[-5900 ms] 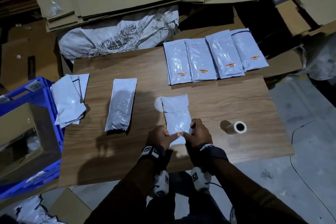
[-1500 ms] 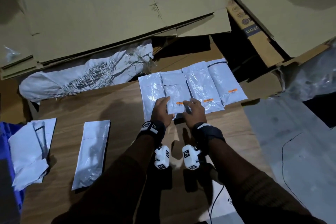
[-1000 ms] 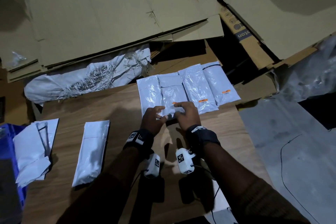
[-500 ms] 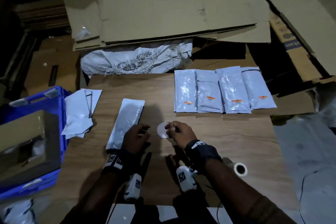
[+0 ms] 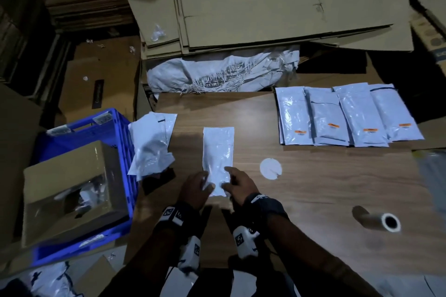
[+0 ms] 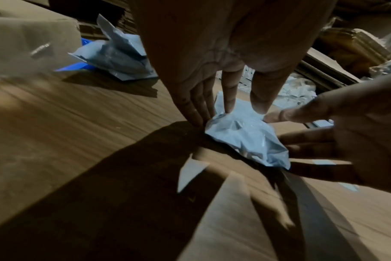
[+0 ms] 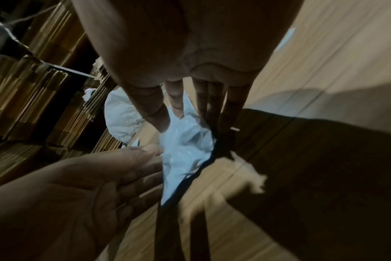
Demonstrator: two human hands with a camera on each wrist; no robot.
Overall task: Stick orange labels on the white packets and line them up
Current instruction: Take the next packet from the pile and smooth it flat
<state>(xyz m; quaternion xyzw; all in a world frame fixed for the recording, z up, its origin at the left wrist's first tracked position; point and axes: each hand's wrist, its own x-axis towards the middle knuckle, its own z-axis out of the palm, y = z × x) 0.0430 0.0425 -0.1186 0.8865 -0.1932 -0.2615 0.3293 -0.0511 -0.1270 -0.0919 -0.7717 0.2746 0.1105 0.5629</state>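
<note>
My left hand [image 5: 196, 188] and my right hand [image 5: 239, 184] sit on either side of the near end of a white packet [image 5: 218, 159] that lies flat on the wooden table [image 5: 313, 188]. The packet's long axis runs straight away from me, its near short edge between my hands and its far end pointing toward the cardboard stack [image 5: 265, 2] beyond the table. From the left wrist view my left fingers [image 6: 199, 107] are stretched out almost straight, tips down on the packet's left edge [image 6: 246, 134], with the thumb resting on top of the film. My right fingers [image 7: 212, 102] are likewise extended, tips touching the packet's right edge [image 7: 185, 146]; neither hand curls round it. The film is crinkled up between my fingertips.

Just beyond my right hand, to its right, lies a round white backing disc [image 5: 270, 168]. Farther right and ahead of that hand, four labelled packets [image 5: 347, 116] lie side by side, long axes parallel to mine, each with an orange label [image 5: 300, 131] near its near end. Well right of my right hand, nearer to me, a label roll [image 5: 386, 222] lies on its side. Ahead of my left hand, to its left, is a loose pile of white packets [image 5: 152, 144], touching a blue crate [image 5: 120, 176].
</note>
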